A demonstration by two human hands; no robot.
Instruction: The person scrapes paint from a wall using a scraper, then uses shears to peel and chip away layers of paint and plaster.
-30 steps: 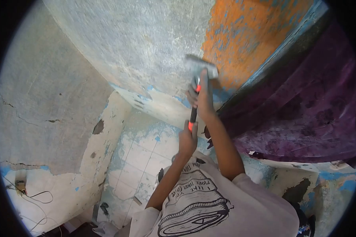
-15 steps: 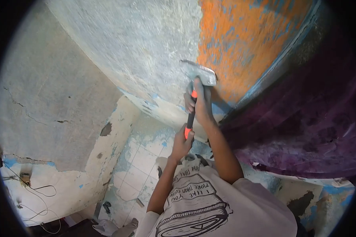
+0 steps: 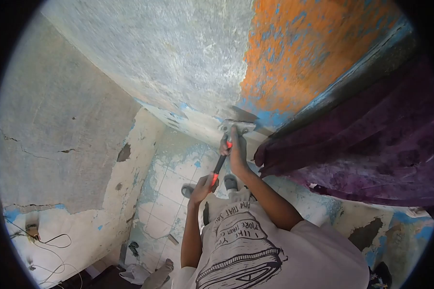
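Observation:
A long-handled scraper (image 3: pixel 220 163) with a black and red handle and a wide metal head slants up in front of me. My left hand (image 3: pixel 203 189) is closed around the lower red end of its handle. Higher up, my right hand (image 3: pixel 236 153) grips the handle just under the head, thumb laid along it. The blade is at the lower part of the wall (image 3: pixel 193 58), below the ragged edge where scraped grey meets orange paint (image 3: pixel 294 53). Blue patches show beneath the orange.
A purple cloth (image 3: pixel 352 154) hangs close on the right. The left wall (image 3: pixel 58 120) is cracked, with a socket (image 3: pixel 32 231) and loose cables (image 3: pixel 58 260) low down. Paint flakes cover the tiled floor (image 3: pixel 164 197) around my feet. A person's foot (image 3: pixel 166 267) shows at bottom left.
Both hands have moved down with the scraper, its head going from the grey-orange border to the wall's lower part. My feet have come into view.

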